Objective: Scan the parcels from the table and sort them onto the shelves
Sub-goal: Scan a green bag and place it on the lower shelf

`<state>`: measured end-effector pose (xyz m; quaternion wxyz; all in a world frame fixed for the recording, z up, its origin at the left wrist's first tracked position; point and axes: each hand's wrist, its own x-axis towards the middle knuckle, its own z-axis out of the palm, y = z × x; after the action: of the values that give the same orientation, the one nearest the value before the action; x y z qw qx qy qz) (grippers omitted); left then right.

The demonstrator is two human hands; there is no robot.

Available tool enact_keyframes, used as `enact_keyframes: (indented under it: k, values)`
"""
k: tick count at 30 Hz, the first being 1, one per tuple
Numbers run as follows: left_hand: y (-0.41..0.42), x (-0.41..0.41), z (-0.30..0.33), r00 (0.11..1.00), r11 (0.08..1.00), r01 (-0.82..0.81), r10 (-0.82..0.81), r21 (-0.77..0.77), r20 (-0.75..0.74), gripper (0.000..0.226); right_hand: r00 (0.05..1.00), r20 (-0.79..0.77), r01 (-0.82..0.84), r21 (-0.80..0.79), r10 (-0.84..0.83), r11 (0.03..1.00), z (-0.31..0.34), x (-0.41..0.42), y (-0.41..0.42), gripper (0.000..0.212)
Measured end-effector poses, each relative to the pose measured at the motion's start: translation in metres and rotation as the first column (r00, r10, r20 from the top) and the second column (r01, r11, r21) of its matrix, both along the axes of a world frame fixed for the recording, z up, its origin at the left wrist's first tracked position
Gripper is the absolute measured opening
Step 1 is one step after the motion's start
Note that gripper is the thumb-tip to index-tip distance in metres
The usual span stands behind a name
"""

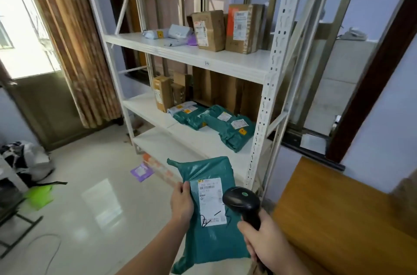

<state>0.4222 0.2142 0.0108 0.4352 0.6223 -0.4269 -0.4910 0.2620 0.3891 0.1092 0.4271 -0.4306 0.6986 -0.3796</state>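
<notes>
My left hand (182, 203) grips the left edge of a green plastic parcel (211, 243) with a white shipping label (211, 201) facing me. My right hand (262, 241) grips the handle of a black barcode scanner (242, 201), whose head sits at the label's right edge. In front of me stands a white metal shelf rack (264, 103). Its middle shelf (225, 62) carries brown boxes (211, 30) and grey bags. The shelf below (144, 105) holds several green parcels (225, 126) and small cartons.
A wooden table (338, 218) is at the lower right. A purple packet (141, 172) and an orange-patterned packet lie on the tiled floor by the rack's foot. Brown curtains (74, 49) hang at left. Bags, a green object and a black stand sit at far left.
</notes>
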Motion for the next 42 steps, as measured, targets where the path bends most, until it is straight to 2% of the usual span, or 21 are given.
enact_keyframes:
  k: [5, 11, 16, 21, 35, 42]
  values:
    - [-0.045, 0.065, 0.017, 0.996, 0.995, -0.073, 0.076, -0.067, 0.051, 0.027, 0.999, -0.007, -0.051, -0.034, 0.05, 0.998, 0.007, 0.059, -0.058, 0.01]
    - [-0.099, 0.134, 0.019, 0.971, 0.984, -0.131, 0.152, -0.122, 0.183, 0.031, 0.992, 0.005, -0.125, -0.071, 0.126, 0.99, 0.019, 0.12, -0.117, 0.011]
    - [-0.13, 0.179, 0.017, 0.944, 0.969, -0.212, 0.236, -0.123, 0.231, 0.033, 0.986, -0.005, -0.166, -0.047, 0.166, 0.985, 0.017, 0.152, -0.161, 0.014]
    - [-0.167, 0.208, 0.009, 0.9, 0.965, -0.239, 0.26, -0.103, 0.351, 0.034, 0.977, -0.001, -0.215, -0.03, 0.215, 0.976, 0.012, 0.167, -0.204, 0.016]
    - [-0.287, 0.234, 0.024, 0.864, 0.922, -0.365, 0.387, -0.131, 0.323, 0.036, 0.908, -0.009, -0.419, -0.049, 0.419, 0.907, 0.032, 0.191, -0.357, 0.012]
    - [-0.348, 0.268, 0.031, 0.831, 0.886, -0.438, 0.464, -0.154, 0.305, 0.035, 0.885, -0.009, -0.465, -0.039, 0.465, 0.884, 0.037, 0.225, -0.429, 0.01]
